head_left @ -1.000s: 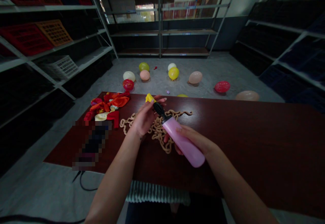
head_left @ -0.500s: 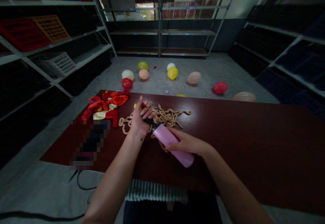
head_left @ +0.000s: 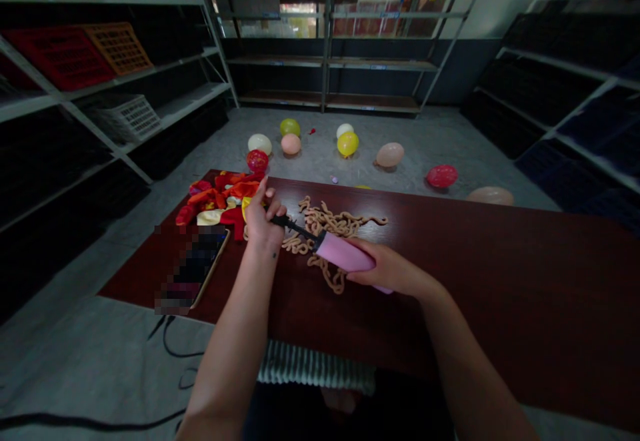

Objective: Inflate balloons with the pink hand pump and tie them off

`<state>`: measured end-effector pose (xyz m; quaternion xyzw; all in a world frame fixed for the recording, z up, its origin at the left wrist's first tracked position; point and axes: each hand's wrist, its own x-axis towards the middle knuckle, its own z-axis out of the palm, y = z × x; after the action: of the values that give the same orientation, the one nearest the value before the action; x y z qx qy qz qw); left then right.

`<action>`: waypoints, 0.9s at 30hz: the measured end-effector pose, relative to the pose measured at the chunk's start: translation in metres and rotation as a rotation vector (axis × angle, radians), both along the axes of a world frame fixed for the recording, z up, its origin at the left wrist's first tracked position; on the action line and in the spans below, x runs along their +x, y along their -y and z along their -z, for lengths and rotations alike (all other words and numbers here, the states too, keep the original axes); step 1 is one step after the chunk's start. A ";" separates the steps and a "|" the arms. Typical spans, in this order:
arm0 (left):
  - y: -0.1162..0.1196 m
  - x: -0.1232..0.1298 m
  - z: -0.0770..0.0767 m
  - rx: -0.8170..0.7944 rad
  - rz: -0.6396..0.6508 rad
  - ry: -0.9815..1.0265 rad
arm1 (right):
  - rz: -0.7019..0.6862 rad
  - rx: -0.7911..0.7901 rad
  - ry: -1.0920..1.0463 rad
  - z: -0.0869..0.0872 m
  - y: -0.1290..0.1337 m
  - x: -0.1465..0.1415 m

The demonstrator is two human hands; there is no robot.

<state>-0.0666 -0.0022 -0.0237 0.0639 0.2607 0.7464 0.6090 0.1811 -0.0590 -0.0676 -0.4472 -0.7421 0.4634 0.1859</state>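
Note:
A hand balloon pump with a pink barrel [head_left: 343,252] and a thin black rod [head_left: 303,229] is held slanting above the table. My left hand [head_left: 263,221] is closed around the black end of the rod, its index finger pointing up. Something yellow [head_left: 245,207], probably a limp balloon, shows at the far side of that hand; how it is attached is hidden. My right hand [head_left: 390,269] wraps the pink barrel near its rear end. Beneath the pump lies a heap of long, thin, tan twisted balloons [head_left: 333,222].
Limp red, orange and cream balloons [head_left: 220,194] are piled at the table's far left. A phone [head_left: 197,271], partly pixelated, lies nearer. Inflated balloons, including a yellow one [head_left: 348,143] and a red one [head_left: 442,176], rest on the floor. Shelves with crates [head_left: 117,47] stand around.
My hands have moved apart, drawing out more of the black rod from the pink barrel. The left hand went left, the right hand right. The view shifted slightly.

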 end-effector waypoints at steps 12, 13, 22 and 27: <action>-0.006 -0.041 0.006 0.081 -0.136 -0.011 | 0.088 0.150 0.197 -0.010 -0.002 0.029; -0.005 -0.041 0.004 0.066 -0.149 -0.004 | 0.108 0.175 0.238 -0.011 -0.002 0.030; 0.003 -0.028 -0.011 0.083 -0.179 -0.012 | 0.198 0.510 0.654 -0.013 0.002 0.017; 0.002 -0.019 -0.001 0.110 -0.139 -0.016 | 0.184 0.678 0.720 -0.007 0.002 0.009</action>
<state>-0.0853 -0.0046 -0.0224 0.0849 0.2282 0.7994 0.5492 0.1897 -0.0614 -0.0605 -0.5567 -0.8255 -0.0058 0.0930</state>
